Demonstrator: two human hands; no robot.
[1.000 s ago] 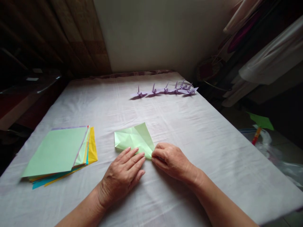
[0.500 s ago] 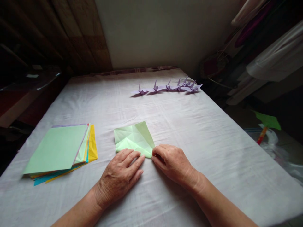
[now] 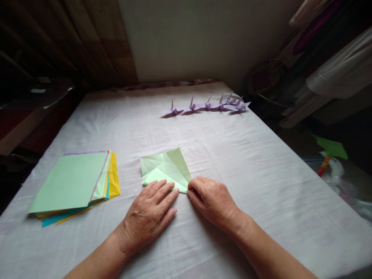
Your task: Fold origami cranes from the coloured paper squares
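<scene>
A light green sheet of origami paper (image 3: 165,164), crossed by several creases, lies in front of me with its near edge folded over. My left hand (image 3: 151,209) rests flat on that folded edge, fingers stretched out and a little apart. At the paper's right corner, my right hand (image 3: 213,199) pinches the tip between thumb and curled fingers. The near edge is partly hidden under my left fingers.
To the left lies a stack of coloured paper (image 3: 69,182), pale green on top. Several purple paper cranes (image 3: 192,107) stand in a row at the table's far right. A white cloth (image 3: 130,128) covers the table. Clothes (image 3: 337,73) hang at the right.
The green paper's near flap looks folded over further and lies flatter. Both hands keep nearly the same places; the whole view has shifted slightly.
</scene>
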